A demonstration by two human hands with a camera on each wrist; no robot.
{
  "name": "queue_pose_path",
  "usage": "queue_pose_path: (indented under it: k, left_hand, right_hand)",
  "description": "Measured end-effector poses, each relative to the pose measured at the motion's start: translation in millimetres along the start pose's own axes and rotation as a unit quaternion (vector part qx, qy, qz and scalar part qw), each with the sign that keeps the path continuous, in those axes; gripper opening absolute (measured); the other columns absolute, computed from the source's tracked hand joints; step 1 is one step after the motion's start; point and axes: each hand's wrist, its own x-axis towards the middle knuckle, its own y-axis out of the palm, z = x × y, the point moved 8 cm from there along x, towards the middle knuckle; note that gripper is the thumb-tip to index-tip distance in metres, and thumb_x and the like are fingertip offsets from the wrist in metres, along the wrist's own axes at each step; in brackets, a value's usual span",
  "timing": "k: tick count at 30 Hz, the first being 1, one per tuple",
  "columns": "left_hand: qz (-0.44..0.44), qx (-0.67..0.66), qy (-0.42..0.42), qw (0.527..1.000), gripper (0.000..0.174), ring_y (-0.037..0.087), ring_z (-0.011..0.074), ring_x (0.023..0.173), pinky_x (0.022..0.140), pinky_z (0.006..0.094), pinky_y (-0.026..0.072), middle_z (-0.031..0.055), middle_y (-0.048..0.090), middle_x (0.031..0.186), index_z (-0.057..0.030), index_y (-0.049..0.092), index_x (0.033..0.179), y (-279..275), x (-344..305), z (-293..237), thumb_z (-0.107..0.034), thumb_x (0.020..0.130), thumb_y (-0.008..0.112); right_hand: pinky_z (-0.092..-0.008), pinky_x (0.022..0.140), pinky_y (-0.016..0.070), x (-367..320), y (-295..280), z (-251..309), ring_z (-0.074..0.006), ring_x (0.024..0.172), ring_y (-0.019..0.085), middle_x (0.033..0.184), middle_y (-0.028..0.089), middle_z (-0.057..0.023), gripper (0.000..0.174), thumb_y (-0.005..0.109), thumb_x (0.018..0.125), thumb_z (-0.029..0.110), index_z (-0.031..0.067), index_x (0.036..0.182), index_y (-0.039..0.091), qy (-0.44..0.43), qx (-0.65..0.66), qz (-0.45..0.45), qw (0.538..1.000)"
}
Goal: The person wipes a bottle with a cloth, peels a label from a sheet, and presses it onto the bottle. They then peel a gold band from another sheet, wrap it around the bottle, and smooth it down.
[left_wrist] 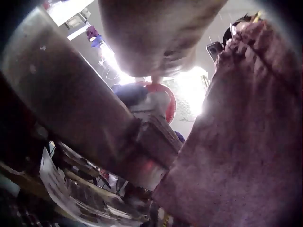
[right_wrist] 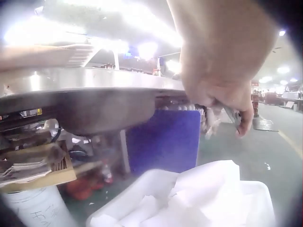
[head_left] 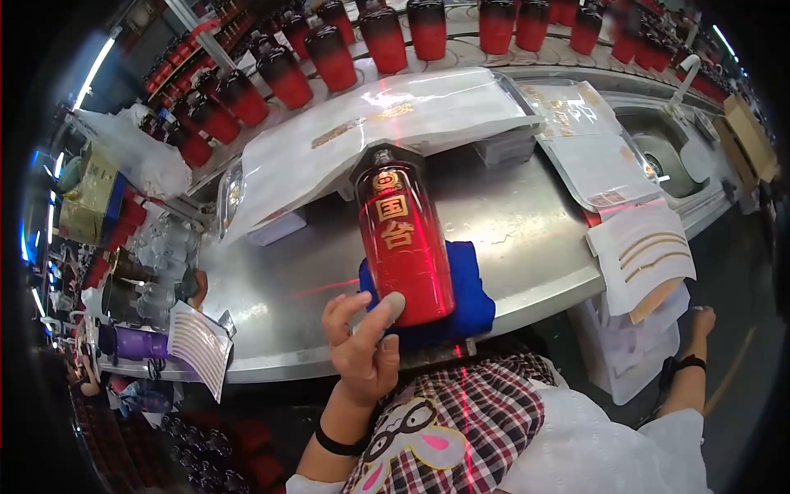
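Observation:
A red-to-black bottle with gold characters lies with its base toward me on a folded blue cloth, its neck at a dark angular rest. My left hand is beside the base, fingers loosely bent, one pale-capped fingertip against the bottle's lower edge. In the left wrist view the hand's underside blocks most of the work. Away to the right, my right hand hangs above a white bin of crumpled white paper. Its bent fingers pinch a thin greyish translucent piece.
Backing sheets with gold decals cover the bench's far side. A tray of decal sheets and a sink stand at right, near a strip sheet on the edge. Behind runs a row of similar bottles.

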Motion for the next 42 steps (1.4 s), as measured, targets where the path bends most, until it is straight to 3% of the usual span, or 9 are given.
queue_pose_path:
  k: [2,5,7,14,21,27,32,35,42]
  left_hand:
    - [0.008,0.013,0.011,1.000,0.033,0.055,0.0342,0.112,0.105,0.0534,0.0357,0.0192,0.063,0.107,0.0016,0.061,0.118,-0.8,-11.2,5.4,-0.017,0.091,0.060]
    - [0.014,0.010,0.009,1.000,0.034,0.055,0.0308,0.111,0.106,0.0491,0.0359,0.0170,0.061,0.114,0.0012,0.058,0.121,-9.5,-15.8,6.3,-0.013,0.090,0.059]
    - [-0.038,-0.112,-0.115,0.986,0.038,0.053,0.0296,0.111,0.104,0.0461,0.0361,0.0167,0.057,0.117,0.0005,0.057,0.123,-11.0,-15.3,24.7,-0.010,0.087,0.063]
    - [-0.013,-0.217,-0.242,0.946,0.057,0.042,0.0283,0.124,0.110,0.0394,0.0307,0.0173,0.044,0.127,0.0038,0.041,0.131,17.5,17.1,35.5,-0.008,0.080,0.065]
    - [-0.002,-0.333,-0.296,0.895,0.056,0.043,0.0274,0.123,0.110,0.0389,0.0308,0.0174,0.045,0.126,0.0043,0.041,0.131,25.6,3.5,48.6,-0.008,0.080,0.061]
    - [-0.007,-0.256,-0.232,0.938,0.049,0.045,0.0293,0.122,0.108,0.0398,0.0325,0.0172,0.048,0.124,0.0042,0.045,0.127,10.8,15.7,51.3,-0.006,0.081,0.059]
    - [-0.030,0.037,-0.106,0.993,0.055,0.046,0.0387,0.120,0.109,0.0480,0.0301,0.0218,0.055,0.129,0.0013,0.048,0.132,-32.8,63.7,53.6,-0.006,0.080,0.064]
    - [0.093,0.111,-0.110,0.983,0.056,0.042,0.0395,0.126,0.110,0.0477,0.0291,0.0202,0.053,0.135,0.0023,0.043,0.137,-37.7,86.2,75.5,-0.009,0.086,0.063]
    - [0.199,0.170,-0.090,0.961,0.054,0.051,0.0399,0.113,0.102,0.0480,0.0368,0.0185,0.061,0.111,-0.0065,0.054,0.133,-41.6,106.4,137.4,-0.013,0.082,0.069]
  right_hand:
    - [-0.0481,0.087,0.0493,3.1,-23.0,0.0,-0.0426,0.099,0.064,0.099,0.069,-0.0231,0.028,0.053,0.090,0.019,0.0015,0.103,0.071,0.042,0.029,-0.064,0.997]
    - [-0.0469,0.089,0.0484,35.9,-26.5,-11.0,-0.0398,0.103,0.063,0.104,0.069,-0.0203,0.031,0.053,0.090,0.023,0.0035,0.107,0.071,0.039,0.080,-0.102,0.991]
    - [-0.0452,0.088,0.0488,49.9,-42.4,11.1,-0.0374,0.101,0.064,0.104,0.070,-0.0194,0.033,0.055,0.092,0.028,0.0029,0.107,0.070,0.045,0.076,-0.095,0.992]
    - [-0.0372,0.087,0.0479,70.0,-104.5,130.3,-0.0278,0.097,0.065,0.105,0.068,-0.0144,0.041,0.061,0.093,0.039,0.0013,0.105,0.069,-0.050,0.179,-0.105,0.977]
    - [-0.0300,0.090,0.0453,52.1,-182.0,245.1,-0.0160,0.099,0.060,0.110,0.066,-0.0081,0.029,0.062,0.097,0.026,-0.0012,0.106,0.067,-0.118,0.380,-0.159,0.904]
    - [-0.0292,0.096,0.0412,-38.4,-297.6,441.2,-0.0173,0.107,0.057,0.116,0.063,-0.0090,0.016,0.062,0.095,0.014,0.0005,0.103,0.065,-0.354,0.399,-0.081,0.842]
    - [-0.0325,0.093,0.0453,-135.1,-372.4,591.8,-0.0255,0.111,0.058,0.118,0.061,-0.0117,0.025,0.055,0.091,-0.001,0.0017,0.113,0.065,-0.538,0.371,0.036,0.756]
    - [-0.0358,0.089,0.0486,-176.7,-379.2,666.0,-0.0292,0.106,0.059,0.114,0.060,-0.0143,0.028,0.060,0.089,-0.002,0.0036,0.116,0.065,-0.662,0.351,0.085,0.657]
    - [-0.0402,0.101,0.0444,-251.0,-338.5,759.7,-0.0331,0.117,0.052,0.121,0.058,-0.0144,0.044,0.075,0.083,0.019,0.0030,0.122,0.063,-0.763,0.155,0.273,0.565]
